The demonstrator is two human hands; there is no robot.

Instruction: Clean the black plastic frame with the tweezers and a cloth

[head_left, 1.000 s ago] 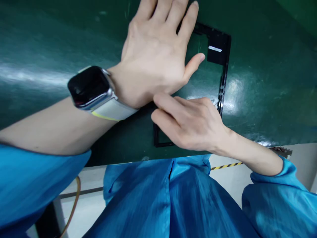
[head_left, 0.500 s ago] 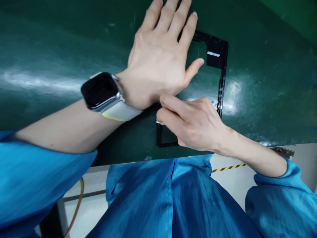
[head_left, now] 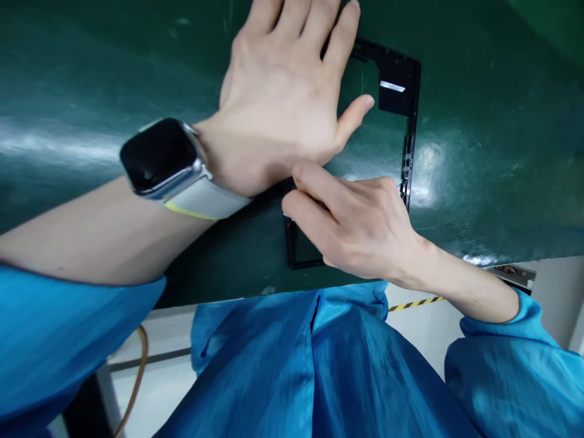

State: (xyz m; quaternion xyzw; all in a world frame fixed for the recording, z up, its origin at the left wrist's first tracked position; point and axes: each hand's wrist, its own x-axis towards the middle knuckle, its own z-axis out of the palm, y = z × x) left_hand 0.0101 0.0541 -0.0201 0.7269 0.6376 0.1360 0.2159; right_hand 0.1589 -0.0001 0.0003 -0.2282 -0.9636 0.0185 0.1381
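Observation:
A thin black rectangular frame [head_left: 412, 131] with an open middle lies on the green table, a light strip on its wide upper right corner piece. My left hand [head_left: 287, 91] rests palm down with fingers spread over the frame's upper left part, hiding much of that side. On that wrist is a smartwatch [head_left: 159, 155] with a pale band. My right hand [head_left: 356, 228] is at the frame's left side, below my left palm, its fingers bent and pressed together. A small white bit shows under a right fingertip; what the fingers grip is hidden.
The green table [head_left: 479, 152] has a glossy surface, and its front edge runs just in front of my blue garment [head_left: 274, 365]. Below the edge are a brownish cable [head_left: 137, 377] at left and yellow-black striped tape [head_left: 415, 303] on the floor.
The view has shifted a little, so the frame sits slightly higher. My left wrist and watch have moved to the left. My right fingers stay bent at the frame's left side.

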